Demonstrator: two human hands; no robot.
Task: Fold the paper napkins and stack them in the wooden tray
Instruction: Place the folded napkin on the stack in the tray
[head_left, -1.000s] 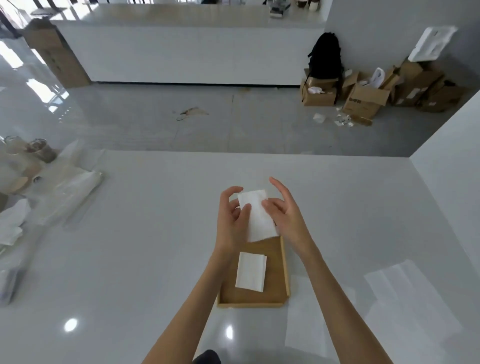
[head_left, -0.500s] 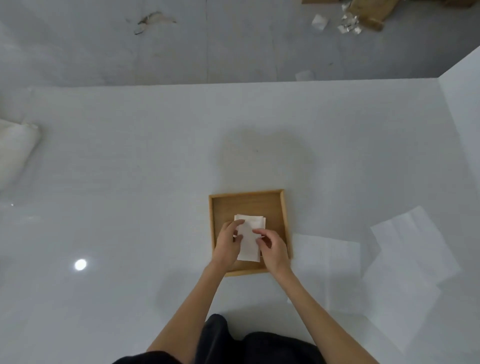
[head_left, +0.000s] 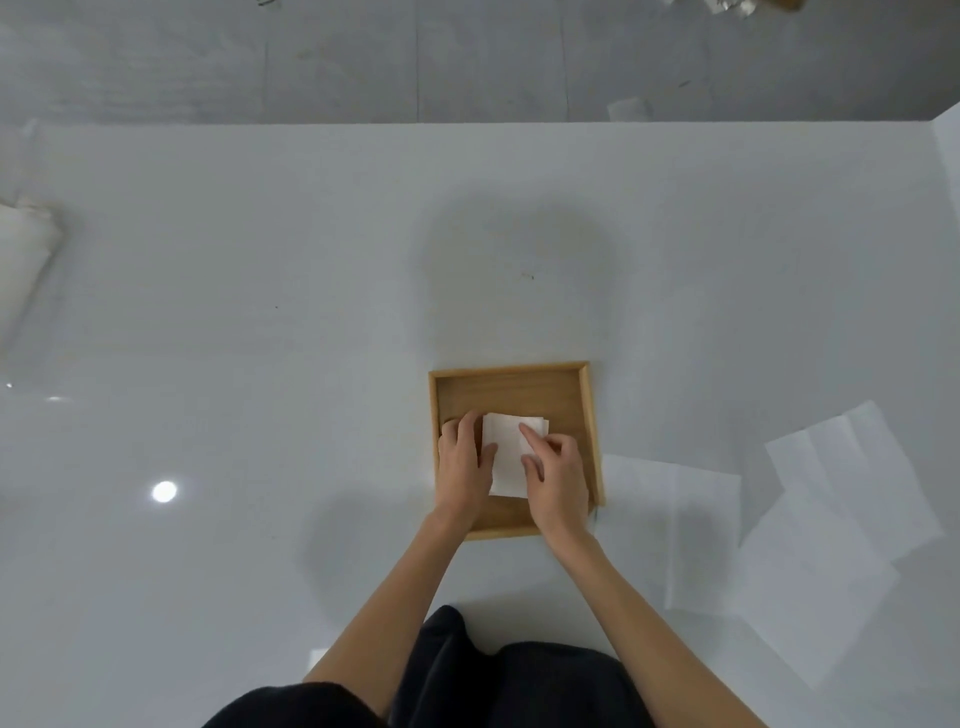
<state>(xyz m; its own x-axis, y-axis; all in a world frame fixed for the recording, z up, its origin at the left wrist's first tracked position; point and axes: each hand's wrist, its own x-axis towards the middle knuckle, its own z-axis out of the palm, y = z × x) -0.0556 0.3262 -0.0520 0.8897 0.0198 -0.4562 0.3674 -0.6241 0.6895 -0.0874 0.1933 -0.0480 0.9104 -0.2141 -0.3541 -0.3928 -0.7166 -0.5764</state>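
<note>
So we're partway: folded napkins (head_left: 511, 452) stacked in the wooden tray (head_left: 511, 378) mid-surface, left hand (head_left: 462, 462) and right hand (head_left: 556, 475) fingers spread flat on top (not gripping). Three unfolded napkins (head_left: 675, 525) wait toward the surface's right edge.

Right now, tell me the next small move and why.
Probably lift both hands away. The folded napkins already lie inside the wooden tray, with the left hand and right hand pressing them flat, and unfolded napkins wait on the table to the right.
</note>
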